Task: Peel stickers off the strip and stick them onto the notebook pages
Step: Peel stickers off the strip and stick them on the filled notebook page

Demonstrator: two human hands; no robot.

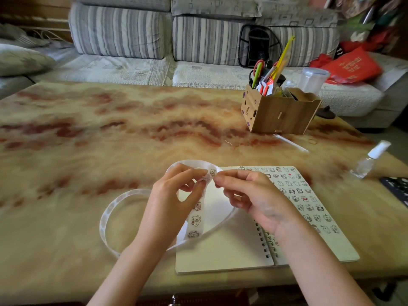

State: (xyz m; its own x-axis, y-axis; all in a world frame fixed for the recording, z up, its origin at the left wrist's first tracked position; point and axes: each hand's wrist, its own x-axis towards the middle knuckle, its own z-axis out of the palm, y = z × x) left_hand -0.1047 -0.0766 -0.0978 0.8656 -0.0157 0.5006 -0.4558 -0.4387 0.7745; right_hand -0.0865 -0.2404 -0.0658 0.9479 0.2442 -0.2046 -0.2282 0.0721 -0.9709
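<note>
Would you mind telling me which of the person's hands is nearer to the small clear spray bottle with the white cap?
Right. The right hand, over the open spiral notebook, is left of the spray bottle; the left hand is farther left still, holding the white sticker strip.

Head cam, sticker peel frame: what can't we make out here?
Head view: whether a sticker has lifted off the sticker strip; fingers of the left hand and right hand cover the pinch spot.
Head view: part of the notebook spiral, behind the right forearm.
Head view: dark object, cut off by the right edge.
Head view: sticker pictures on the right page, too small and blurred.
</note>
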